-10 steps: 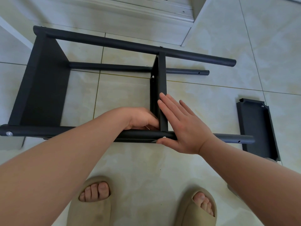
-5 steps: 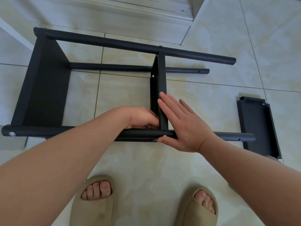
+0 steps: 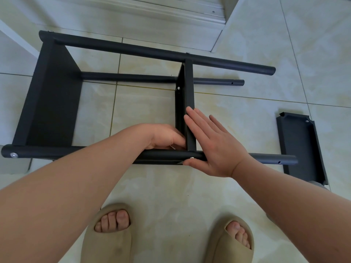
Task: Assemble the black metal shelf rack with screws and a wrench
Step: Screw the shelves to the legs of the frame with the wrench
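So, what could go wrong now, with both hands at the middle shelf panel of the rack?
The right hand only presses flat on the middle shelf panel; the panel may slip and the screw in the front post may go in crooked.
The left hand is curled in the tight corner between panel and post; fingers might get pinched.
The loose shelf panel lies on the floor; the right foot could hit it.

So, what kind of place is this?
Likely a room in a home: a tiled floor, a white door track at the far side, and slippers on the person's feet.
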{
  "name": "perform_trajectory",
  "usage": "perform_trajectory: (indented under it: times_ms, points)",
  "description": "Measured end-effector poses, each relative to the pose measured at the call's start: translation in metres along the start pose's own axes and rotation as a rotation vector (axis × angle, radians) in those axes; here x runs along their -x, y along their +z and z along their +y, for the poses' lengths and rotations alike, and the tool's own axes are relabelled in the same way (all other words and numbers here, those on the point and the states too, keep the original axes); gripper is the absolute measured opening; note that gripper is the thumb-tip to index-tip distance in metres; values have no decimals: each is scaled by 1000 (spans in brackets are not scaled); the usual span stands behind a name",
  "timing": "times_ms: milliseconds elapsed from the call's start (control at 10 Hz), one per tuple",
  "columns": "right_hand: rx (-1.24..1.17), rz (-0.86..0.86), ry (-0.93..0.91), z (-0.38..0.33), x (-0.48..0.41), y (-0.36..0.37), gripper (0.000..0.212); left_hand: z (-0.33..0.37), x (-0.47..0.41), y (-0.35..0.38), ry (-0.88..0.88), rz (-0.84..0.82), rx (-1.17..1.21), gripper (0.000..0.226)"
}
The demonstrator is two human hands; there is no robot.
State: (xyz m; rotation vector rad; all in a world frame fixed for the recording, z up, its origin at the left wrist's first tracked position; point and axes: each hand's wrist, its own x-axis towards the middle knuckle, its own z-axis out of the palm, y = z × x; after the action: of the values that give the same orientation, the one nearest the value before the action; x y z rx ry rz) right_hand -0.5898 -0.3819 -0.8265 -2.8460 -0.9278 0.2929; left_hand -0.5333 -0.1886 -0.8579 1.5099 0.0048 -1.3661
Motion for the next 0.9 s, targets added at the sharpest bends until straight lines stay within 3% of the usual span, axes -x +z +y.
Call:
perform_trajectory:
  times_ms: [300, 600, 900]
  points:
    - [9, -7, 0, 0, 0, 0, 100, -2, -1, -2, 21, -38, 127, 18]
    - [12, -12, 1, 0, 0, -1, 100, -3, -3, -3, 11, -20, 20, 17]
    - [10, -16, 5, 0, 0, -1, 100, -3, -3, -4, 25, -69, 123, 20]
